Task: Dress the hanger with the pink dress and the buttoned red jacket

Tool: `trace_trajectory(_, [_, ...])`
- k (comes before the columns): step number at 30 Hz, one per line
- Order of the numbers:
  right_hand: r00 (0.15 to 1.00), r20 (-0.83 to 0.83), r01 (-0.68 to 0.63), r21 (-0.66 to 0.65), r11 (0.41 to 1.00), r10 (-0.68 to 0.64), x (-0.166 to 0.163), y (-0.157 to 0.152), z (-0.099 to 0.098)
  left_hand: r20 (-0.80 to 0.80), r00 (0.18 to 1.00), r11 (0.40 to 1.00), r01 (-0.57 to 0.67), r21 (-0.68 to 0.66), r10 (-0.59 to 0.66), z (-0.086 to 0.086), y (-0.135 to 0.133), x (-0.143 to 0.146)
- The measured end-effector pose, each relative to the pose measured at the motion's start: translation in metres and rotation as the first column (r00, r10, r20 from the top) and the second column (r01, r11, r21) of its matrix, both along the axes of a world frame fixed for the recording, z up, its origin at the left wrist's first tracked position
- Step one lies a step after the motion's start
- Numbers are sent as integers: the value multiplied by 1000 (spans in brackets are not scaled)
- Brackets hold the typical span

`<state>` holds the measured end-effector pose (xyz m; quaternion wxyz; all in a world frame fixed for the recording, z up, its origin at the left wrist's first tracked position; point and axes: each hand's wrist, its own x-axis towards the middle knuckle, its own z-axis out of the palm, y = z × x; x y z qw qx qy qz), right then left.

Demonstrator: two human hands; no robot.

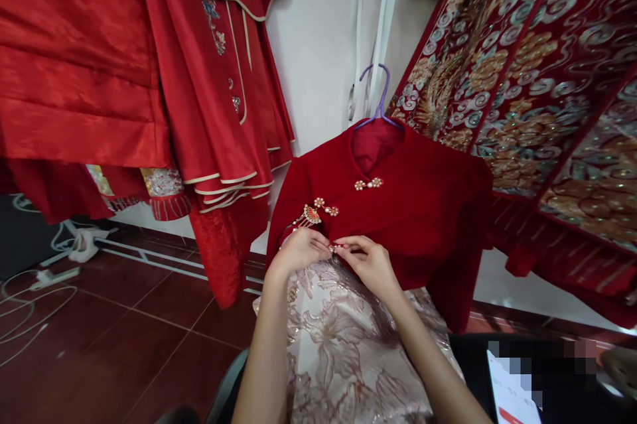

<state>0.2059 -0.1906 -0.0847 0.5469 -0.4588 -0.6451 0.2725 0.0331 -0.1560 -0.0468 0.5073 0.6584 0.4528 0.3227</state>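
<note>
A dark red velvet jacket point(418, 205) on a purple hanger point(381, 99) lies spread before me, its lower edge over a pale floral brocade cloth point(338, 338). Pearl and gold flower fasteners point(369, 184) sit at its neckline. More of them run down the left side, beside a fan-shaped gold ornament point(312, 213). At the jacket's lower front, my left hand point(304, 248) and my right hand point(367, 263) meet fingertip to fingertip. Both pinch a small beaded fastener point(332, 249) there, which the fingers partly cover.
Red garments with cream piping point(213, 79) hang at the left, and an embroidered red garment point(542, 79) hangs at the right. White cables and a power strip point(54, 278) lie on the tiled floor point(124, 344). A lit phone point(512, 387) is at lower right.
</note>
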Motion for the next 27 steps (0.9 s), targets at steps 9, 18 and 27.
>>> trace_trajectory(9, [999, 33, -2, 2, 1000, 2, 4, -2, 1, -21, 999, 999, -39, 23, 40, 3, -1, -1])
trace_trajectory(18, [998, 45, 43, 31, 999, -44, -3, 2, -5, -98, 995, 997, -19, 76, 27, 3, -2, 0])
trace_trajectory(27, [999, 46, 23, 60, 998, -26, -4, -1, -4, -172, 983, 984, -30, 177, 61, -6, 2, 2])
